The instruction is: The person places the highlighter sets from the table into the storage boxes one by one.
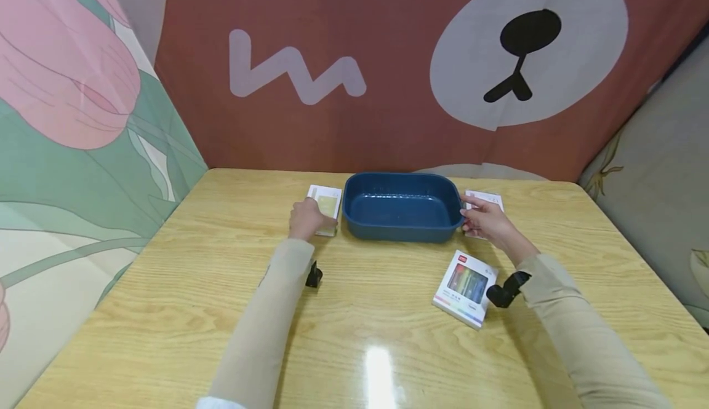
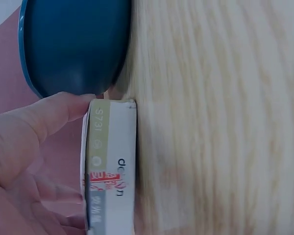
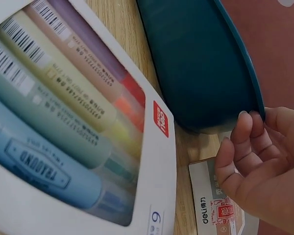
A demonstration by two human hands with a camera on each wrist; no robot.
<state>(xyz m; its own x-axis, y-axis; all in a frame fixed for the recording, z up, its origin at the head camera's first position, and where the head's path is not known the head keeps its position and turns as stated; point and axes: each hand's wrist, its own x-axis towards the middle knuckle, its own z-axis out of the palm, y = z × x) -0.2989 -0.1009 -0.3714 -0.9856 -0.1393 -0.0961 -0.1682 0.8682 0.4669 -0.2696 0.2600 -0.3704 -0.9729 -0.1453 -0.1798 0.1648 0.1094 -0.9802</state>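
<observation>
A dark blue rectangular basin [image 1: 401,234] stands toward the back of the table. My right hand [image 1: 490,221] pinches its right rim, fingers curled against the outer wall in the right wrist view. Below those fingers lies a white deli box [image 3: 204,196], partly hidden by the hand. At the basin's left, my left hand [image 1: 307,218] grips a small white and yellow-green box [image 1: 328,203], the thumb [image 2: 63,110] at its edge beside the basin and the other fingers over its far side. Part of that box is hidden behind the hand.
A white windowed box of highlighters [image 1: 465,289] lies on the wooden table [image 1: 332,347], in front of the basin's right end and close to the right wrist. Behind the table's back edge hangs a printed cloth [image 1: 388,132]; patterned cloth also flanks both sides.
</observation>
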